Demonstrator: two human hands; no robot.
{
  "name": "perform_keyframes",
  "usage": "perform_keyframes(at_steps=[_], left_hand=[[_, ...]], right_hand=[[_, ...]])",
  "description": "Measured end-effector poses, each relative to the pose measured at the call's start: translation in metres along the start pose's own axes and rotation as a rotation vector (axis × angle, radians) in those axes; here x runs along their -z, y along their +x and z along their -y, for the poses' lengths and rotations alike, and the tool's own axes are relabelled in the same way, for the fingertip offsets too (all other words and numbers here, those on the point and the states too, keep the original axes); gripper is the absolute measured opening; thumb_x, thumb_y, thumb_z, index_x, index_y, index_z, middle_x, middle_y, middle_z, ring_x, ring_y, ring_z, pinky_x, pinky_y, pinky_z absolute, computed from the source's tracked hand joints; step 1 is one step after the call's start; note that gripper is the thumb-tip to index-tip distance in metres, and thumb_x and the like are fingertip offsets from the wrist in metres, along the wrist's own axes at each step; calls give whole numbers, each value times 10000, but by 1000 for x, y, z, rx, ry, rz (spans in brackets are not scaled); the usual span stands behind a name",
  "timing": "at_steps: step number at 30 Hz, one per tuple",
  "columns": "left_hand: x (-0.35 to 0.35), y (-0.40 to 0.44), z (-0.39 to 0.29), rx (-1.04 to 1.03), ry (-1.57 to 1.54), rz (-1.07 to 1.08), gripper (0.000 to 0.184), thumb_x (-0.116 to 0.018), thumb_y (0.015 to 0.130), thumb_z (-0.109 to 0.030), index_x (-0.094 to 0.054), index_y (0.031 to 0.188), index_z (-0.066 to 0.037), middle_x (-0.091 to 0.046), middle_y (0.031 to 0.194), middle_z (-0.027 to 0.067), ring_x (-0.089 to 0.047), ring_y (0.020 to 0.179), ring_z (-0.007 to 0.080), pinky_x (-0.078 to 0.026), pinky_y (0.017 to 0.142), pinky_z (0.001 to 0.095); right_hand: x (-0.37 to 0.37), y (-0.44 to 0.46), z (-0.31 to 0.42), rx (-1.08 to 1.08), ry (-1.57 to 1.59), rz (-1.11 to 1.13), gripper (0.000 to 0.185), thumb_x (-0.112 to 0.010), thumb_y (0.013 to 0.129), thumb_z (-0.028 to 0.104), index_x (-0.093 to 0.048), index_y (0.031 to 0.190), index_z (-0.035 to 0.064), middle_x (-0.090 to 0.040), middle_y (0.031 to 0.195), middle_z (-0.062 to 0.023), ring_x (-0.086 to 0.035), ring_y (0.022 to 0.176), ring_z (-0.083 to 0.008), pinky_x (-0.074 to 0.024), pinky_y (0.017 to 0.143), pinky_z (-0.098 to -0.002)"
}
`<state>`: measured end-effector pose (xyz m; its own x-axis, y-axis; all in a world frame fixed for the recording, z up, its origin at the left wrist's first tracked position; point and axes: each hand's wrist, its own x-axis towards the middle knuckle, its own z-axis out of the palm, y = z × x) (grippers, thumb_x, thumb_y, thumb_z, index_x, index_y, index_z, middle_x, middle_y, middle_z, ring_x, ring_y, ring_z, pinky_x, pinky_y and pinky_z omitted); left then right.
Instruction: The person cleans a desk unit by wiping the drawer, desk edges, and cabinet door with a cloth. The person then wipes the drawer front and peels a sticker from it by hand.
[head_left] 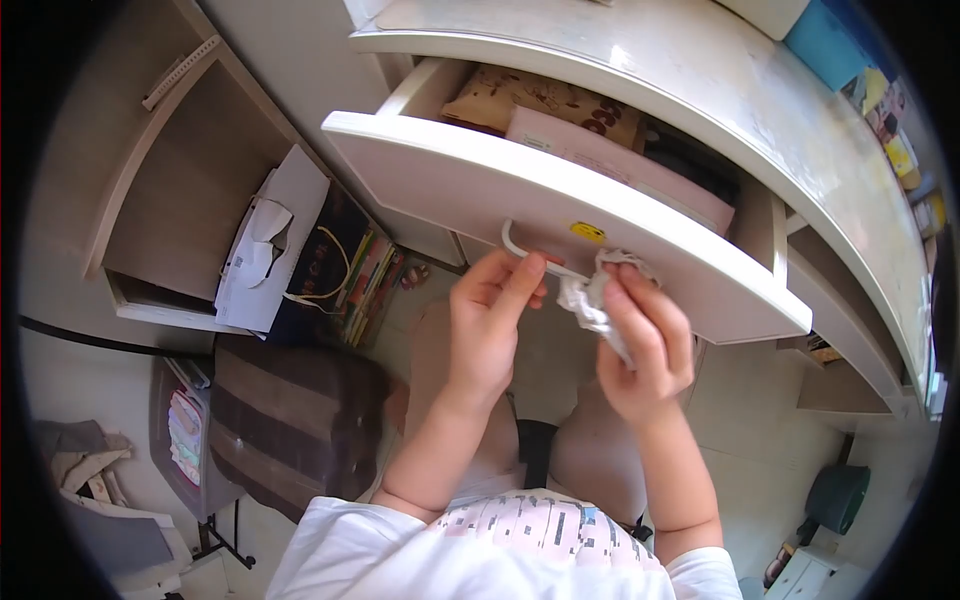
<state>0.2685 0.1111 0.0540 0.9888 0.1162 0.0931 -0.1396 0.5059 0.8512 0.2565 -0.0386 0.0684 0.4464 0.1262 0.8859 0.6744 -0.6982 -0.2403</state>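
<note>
A white drawer is pulled part way out of a desk, with a yellow sticker on its front. My left hand pinches the drawer's curved white handle near its left end. In my right hand is a crumpled white tissue, pressed against the handle's right end and the drawer front. The tissue hides that end of the handle. Inside the drawer lie a pale pink box and a tan printed packet.
The desk top overhangs the drawer. On the left, an open cabinet has papers, a dark bag and several books beside it. A brown striped cushion lies below that. A dark green bin stands at the lower right.
</note>
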Motion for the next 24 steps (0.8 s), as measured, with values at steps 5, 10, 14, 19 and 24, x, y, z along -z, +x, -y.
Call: perform_keyframes(at_steps=[5,10,14,19,24], left_hand=[[10,-17,10,98,-185,-139,315,-482,1070,-251,-643,1192,-9,-660,1131,43,-607,1042,102,-468,923,273],[23,-17,-2,-41,-63,-170,328,-496,1063,-220,-593,1255,27,-627,1251,108,-599,1113,151,-475,977,313],[16,-13,-11,-227,131,-177,280,-593,1003,-124,-594,1239,27,-633,1213,96,-605,1071,144,-475,954,292],[-1,3,-19,-678,658,-118,285,-816,788,-47,-713,1053,-44,-683,1010,88,-638,921,209,-513,838,308],[-15,18,-13,-996,925,-157,432,-882,646,-29,-753,1046,-127,-672,968,19,-615,917,238,-512,768,340]], right_hand=[[-33,36,25,76,-3,169,387,-684,709,-91,-699,1091,-26,-677,1089,-173,-719,847,-291,-608,773,-351],[-46,46,36,135,-139,200,318,-673,763,-1,-685,1078,-36,-662,1069,-151,-716,849,-262,-604,721,-330],[-18,42,14,120,-30,299,378,-689,754,22,-666,1129,-21,-648,1084,-125,-703,886,-242,-593,729,-308],[28,30,-7,125,-56,294,292,-715,728,-93,-744,1007,-14,-672,1041,-143,-715,915,-250,-596,770,-337],[69,34,6,-43,-95,294,322,-662,718,-101,-741,1010,8,-673,1046,-179,-727,944,-298,-589,826,-351]])
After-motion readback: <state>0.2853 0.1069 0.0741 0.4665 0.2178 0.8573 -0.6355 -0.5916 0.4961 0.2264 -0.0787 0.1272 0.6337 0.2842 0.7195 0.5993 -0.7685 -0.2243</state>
